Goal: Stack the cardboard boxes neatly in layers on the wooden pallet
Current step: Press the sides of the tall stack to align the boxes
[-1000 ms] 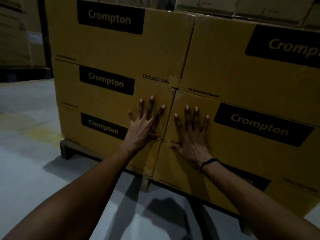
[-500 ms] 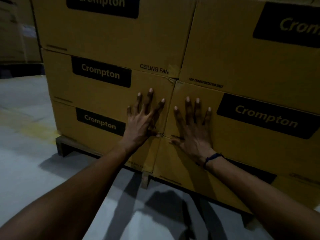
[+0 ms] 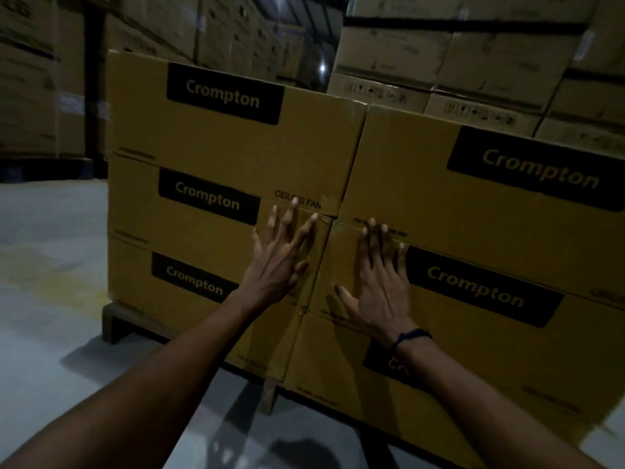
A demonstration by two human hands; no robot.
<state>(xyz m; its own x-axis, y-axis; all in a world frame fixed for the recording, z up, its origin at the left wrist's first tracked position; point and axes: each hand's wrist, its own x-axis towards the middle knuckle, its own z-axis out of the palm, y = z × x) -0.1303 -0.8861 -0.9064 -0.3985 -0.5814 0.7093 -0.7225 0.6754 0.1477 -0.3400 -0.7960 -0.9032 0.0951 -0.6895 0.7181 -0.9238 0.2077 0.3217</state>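
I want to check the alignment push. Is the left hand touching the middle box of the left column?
Touching. The head view shows the left hand laid flat, fingers spread, on the middle left box, with no gap visible under the fingers.

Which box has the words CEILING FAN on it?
The top box of the left column. The words sit at its bottom right corner, just above the left hand. The other boxes facing us show no such words.

Both your arms reach straight out in front of you. Your left hand [image 3: 277,262] is flat, palm forward, with the fingers spread wide and pointing up. Your right hand [image 3: 380,286] is flat too, just beside it, fingers straight and thumb sticking out to the side. A dark band [image 3: 411,336] sits around your right wrist.
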